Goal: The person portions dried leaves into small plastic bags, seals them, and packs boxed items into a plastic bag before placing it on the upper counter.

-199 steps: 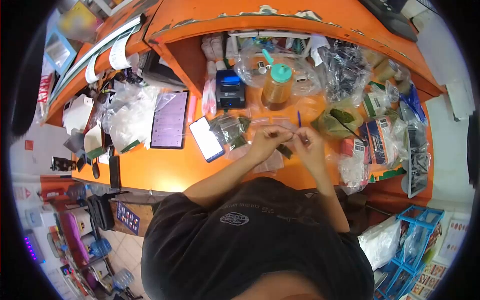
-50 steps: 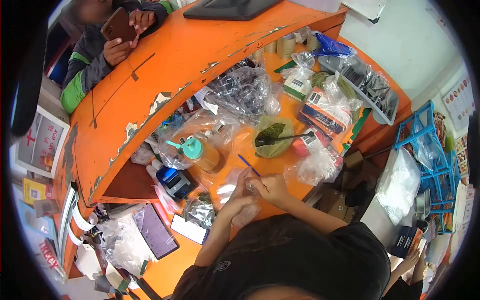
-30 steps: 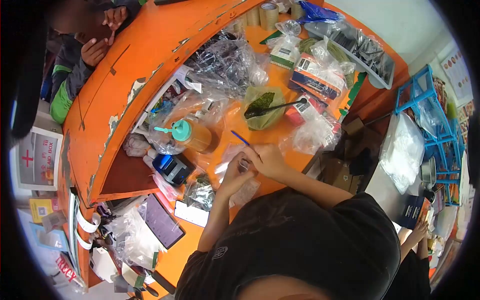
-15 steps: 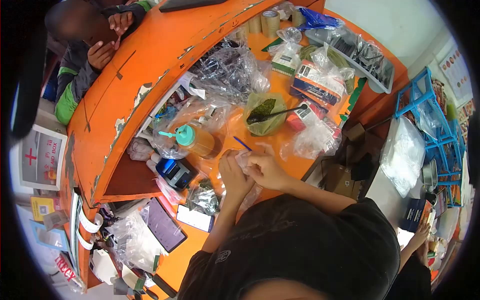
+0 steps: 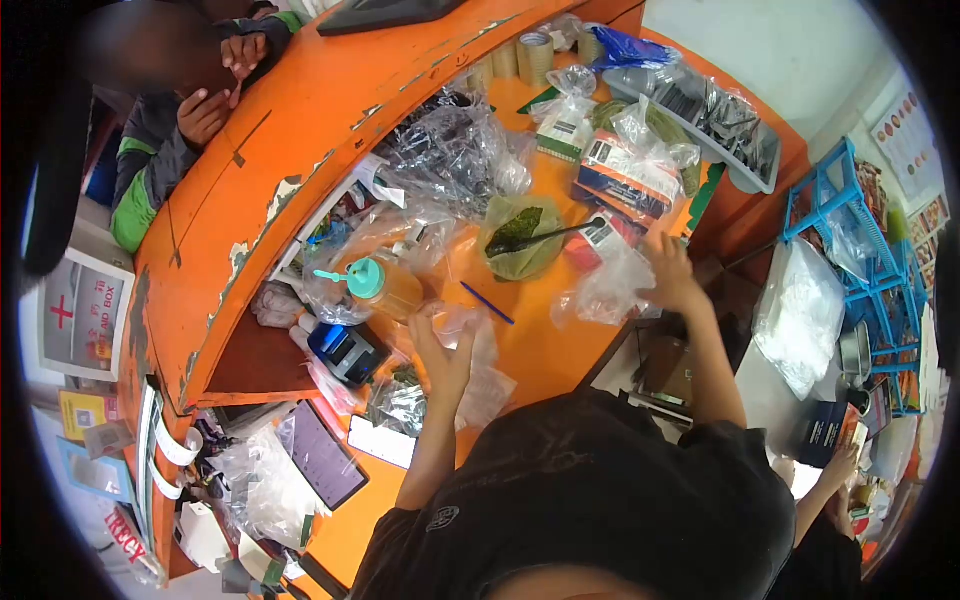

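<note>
My left hand (image 5: pixel 440 358) is over the near part of the orange table, its thumb and fingers apart. A clear plastic bag (image 5: pixel 485 372) lies against and beside it. My right hand (image 5: pixel 672 272) is out to the right with fingers spread, next to a crumpled clear bag (image 5: pixel 615 287) and a red-and-white box (image 5: pixel 606 238). Between the hands lies a blue pen (image 5: pixel 487 302). Beyond the pen, an opened bag of green leafy food (image 5: pixel 525 225) has a black spoon (image 5: pixel 545 238) in it. A squeeze bottle (image 5: pixel 385 285) with a turquoise top stands beyond my left hand.
Boxes in plastic (image 5: pixel 628 172) and a grey tray of black-wrapped items (image 5: pixel 720 130) sit farther back. A card terminal (image 5: pixel 347 350), phone (image 5: pixel 382 441) and tablet (image 5: pixel 325 455) lie left. Another person's hands (image 5: pixel 205 115) are over the raised orange counter (image 5: pixel 250 190).
My hands have come apart from the clear plastic between them. The right hand has moved right to the bagged boxes; the left has opened and shifted slightly left. The clear bag now lies spread out.
</note>
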### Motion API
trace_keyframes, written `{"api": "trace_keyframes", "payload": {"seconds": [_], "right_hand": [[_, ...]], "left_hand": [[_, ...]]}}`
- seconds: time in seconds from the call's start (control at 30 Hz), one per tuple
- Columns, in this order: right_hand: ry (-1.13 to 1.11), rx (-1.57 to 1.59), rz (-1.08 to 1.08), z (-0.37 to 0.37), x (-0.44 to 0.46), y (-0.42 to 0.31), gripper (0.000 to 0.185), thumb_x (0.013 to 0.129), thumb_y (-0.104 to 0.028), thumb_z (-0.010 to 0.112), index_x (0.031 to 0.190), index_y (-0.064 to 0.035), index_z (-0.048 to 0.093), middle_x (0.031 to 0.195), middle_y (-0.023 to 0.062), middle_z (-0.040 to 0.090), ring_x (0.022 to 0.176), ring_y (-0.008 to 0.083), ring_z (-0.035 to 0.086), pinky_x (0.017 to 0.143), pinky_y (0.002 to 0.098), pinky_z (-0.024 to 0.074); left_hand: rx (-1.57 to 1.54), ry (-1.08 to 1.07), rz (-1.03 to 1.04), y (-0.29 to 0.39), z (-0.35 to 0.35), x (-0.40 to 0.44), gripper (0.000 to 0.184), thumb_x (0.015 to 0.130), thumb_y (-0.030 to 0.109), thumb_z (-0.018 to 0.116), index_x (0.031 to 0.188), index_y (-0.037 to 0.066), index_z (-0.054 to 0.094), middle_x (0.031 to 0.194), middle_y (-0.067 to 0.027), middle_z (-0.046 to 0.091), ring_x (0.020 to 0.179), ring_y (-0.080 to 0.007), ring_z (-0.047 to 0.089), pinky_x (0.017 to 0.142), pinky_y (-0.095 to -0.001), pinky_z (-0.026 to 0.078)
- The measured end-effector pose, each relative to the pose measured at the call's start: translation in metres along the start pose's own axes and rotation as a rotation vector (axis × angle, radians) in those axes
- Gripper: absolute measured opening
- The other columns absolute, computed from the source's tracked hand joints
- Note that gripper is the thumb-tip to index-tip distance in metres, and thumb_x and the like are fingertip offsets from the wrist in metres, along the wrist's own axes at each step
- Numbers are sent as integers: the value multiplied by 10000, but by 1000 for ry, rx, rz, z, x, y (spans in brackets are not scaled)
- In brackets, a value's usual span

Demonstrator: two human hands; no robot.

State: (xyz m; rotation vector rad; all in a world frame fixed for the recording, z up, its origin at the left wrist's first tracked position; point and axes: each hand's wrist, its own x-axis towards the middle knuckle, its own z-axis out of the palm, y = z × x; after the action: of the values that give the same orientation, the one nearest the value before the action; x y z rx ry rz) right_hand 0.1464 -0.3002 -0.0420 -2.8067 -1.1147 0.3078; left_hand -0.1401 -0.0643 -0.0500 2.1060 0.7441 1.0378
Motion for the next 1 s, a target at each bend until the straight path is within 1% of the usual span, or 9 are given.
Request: {"api": "trace_keyframes", "payload": {"seconds": [0.17,0.37,0.53,0.67,0.73,0.83,0.9,0.97,1.0], "right_hand": [[562,12,-19,82,-9,-39,658,614,-110,690,1245,-90,505,1285,208,443,1192,435,389,1008,529,304],[387,177,-174,44,-40,-26,461,589,29,593,1042,-55,596,1089,148,583,1002,366,523,840,454,430],[0,404,-567,-60,-67,-18,431,565,107,488,943,-38,639,945,157,614,992,354,546,890,390,429],[120,366,-804,-214,-84,-103,421,651,-374,591,920,-53,638,866,118,613,870,330,552,781,393,409],[410,403,-990,-251,-71,-145,444,706,-363,588,1002,-33,612,921,145,620,909,308,561,794,416,410],[642,680,-927,-280,-32,-251,377,732,15,534,1103,17,462,982,129,554,970,227,531,902,327,410],[1011,502,-1114,-282,57,-308,294,714,-12,581,979,-29,453,808,116,536,778,264,550,755,356,452],[826,590,-989,-276,117,-373,175,672,-80,630,803,-44,520,717,152,562,681,321,548,641,387,450],[765,496,-1022,-268,145,-402,217,675,-127,661,678,-29,467,613,93,473,594,190,464,580,332,412]], "left_hand": [[-92,-29,-63,4,6,-9,402,767,151,684,1081,-7,486,1038,-145,491,1035,-290,468,920,-390,353],[-193,-9,-83,-1,9,-21,413,769,193,705,1068,-1,497,1008,-153,499,997,-304,476,885,-394,364],[-106,14,-136,2,-25,-18,408,794,162,677,1114,2,482,1055,-129,515,1043,-256,491,938,-349,363],[-181,112,-38,-5,-40,-18,396,777,129,666,1118,17,498,1062,-120,524,1054,-251,489,936,-355,362],[-186,180,-28,0,-47,-18,381,766,137,677,1084,13,507,1024,-138,528,1024,-282,502,904,-368,374],[-210,225,-25,3,-53,-17,384,761,142,683,1078,10,510,1008,-145,531,1008,-296,511,892,-373,382],[-236,240,-32,4,-55,-17,390,763,145,682,1085,8,510,1011,-145,533,1007,-294,515,891,-370,386],[-263,249,-36,5,-59,-16,392,765,148,682,1085,6,509,1014,-146,534,1004,-292,519,887,-364,394],[-267,254,-46,5,-60,-16,391,765,149,682,1083,4,509,1014,-147,535,1000,-290,521,883,-361,399]]}}
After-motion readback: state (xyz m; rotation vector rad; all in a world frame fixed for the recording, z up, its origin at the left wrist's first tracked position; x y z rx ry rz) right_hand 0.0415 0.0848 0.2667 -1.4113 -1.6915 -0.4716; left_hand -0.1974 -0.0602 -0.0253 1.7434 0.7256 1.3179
